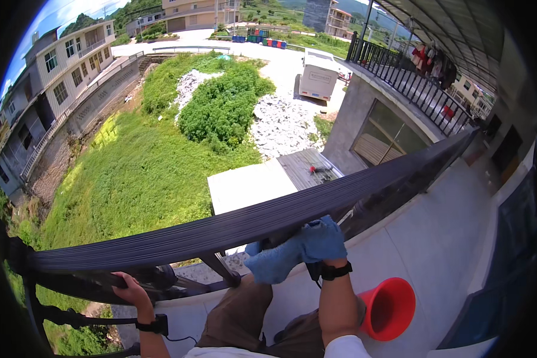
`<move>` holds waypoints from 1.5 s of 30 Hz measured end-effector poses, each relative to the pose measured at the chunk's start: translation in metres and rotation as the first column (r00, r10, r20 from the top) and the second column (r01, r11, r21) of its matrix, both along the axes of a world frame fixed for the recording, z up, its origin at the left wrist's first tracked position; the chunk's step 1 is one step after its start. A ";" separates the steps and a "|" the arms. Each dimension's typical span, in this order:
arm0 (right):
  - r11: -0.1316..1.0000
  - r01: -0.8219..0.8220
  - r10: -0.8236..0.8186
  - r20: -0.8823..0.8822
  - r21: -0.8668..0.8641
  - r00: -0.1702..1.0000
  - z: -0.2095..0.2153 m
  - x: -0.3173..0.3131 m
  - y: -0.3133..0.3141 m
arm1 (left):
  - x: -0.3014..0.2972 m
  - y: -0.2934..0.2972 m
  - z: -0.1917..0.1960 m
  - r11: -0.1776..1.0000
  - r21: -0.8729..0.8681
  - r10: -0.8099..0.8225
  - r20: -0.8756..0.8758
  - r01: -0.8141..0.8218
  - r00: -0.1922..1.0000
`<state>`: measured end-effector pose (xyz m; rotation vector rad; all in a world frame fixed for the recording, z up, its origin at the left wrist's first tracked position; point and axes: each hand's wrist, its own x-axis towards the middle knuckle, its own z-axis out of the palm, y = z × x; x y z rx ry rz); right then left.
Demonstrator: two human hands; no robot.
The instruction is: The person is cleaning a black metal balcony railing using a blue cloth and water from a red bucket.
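Note:
A dark metal railing (232,232) with a broad ribbed handrail runs across in front of me. My left hand (131,290) is closed around a thin bar just under the handrail at the left. At the railing's underside, right of the middle, my right hand (338,262) holds a blue cloth (277,261). The cloth drapes over that hand and hides most of its fingers; it presses against the railing below the handrail. Both wrists wear black bands.
A red bucket (389,310) stands on the pale tiled floor (441,238), right of my legs. Beyond the railing the ground drops to grass, rubble and a low roof (250,185). A white truck (319,74) is parked farther off. Clothes (432,62) hang along the balcony at the right.

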<state>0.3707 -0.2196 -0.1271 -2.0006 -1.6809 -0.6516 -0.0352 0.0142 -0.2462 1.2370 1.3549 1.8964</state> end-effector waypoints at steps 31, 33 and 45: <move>0.940 0.013 0.335 -0.931 0.340 0.148 -0.072 0.052 -0.083 | 0.006 -0.003 0.002 1.000 -0.025 -0.007 0.004 0.007 1.000; 0.947 -0.006 0.319 -0.942 0.320 0.107 -0.065 0.055 -0.097 | 0.002 -0.004 -0.003 0.999 -0.032 0.004 -0.026 -0.005 1.000; 0.991 -0.064 0.129 -0.662 0.121 0.738 -0.013 0.001 -0.038 | -0.033 0.009 -0.062 0.999 -0.035 -0.033 -0.108 0.030 0.994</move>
